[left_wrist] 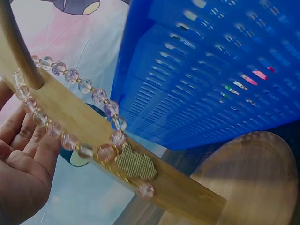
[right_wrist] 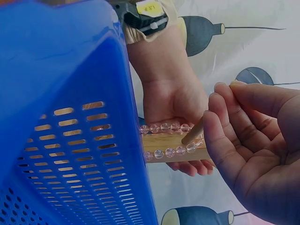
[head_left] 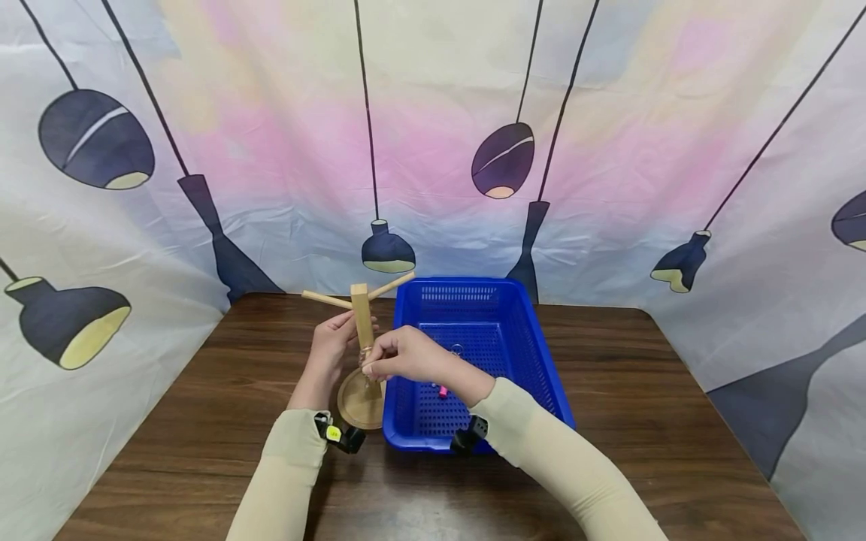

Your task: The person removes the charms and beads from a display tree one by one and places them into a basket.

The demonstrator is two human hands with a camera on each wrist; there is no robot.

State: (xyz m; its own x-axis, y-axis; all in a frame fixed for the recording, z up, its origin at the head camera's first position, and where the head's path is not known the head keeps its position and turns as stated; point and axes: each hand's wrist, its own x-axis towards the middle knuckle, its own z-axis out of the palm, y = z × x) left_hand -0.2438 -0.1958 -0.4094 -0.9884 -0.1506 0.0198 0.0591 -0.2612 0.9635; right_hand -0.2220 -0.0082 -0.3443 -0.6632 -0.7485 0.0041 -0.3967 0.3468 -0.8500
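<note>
A bracelet of clear pink and violet beads with a textured gold charm hangs looped over a peg of a wooden stand. The loop lies along the post above the round base. My left hand is behind the post, its palm facing it and its fingers reaching past the far side. In front, my right hand has its fingers loosely bent beside the peg. Thumb and index fingertips meet, with nothing visible between them in the right wrist view; these fingers hide the peg's tip there.
A blue plastic basket with perforated walls stands immediately right of the stand, under my right forearm. Inside lie a small pink item and a thin ring. Two other pegs spread from the post's top. A printed cloth hangs behind the table.
</note>
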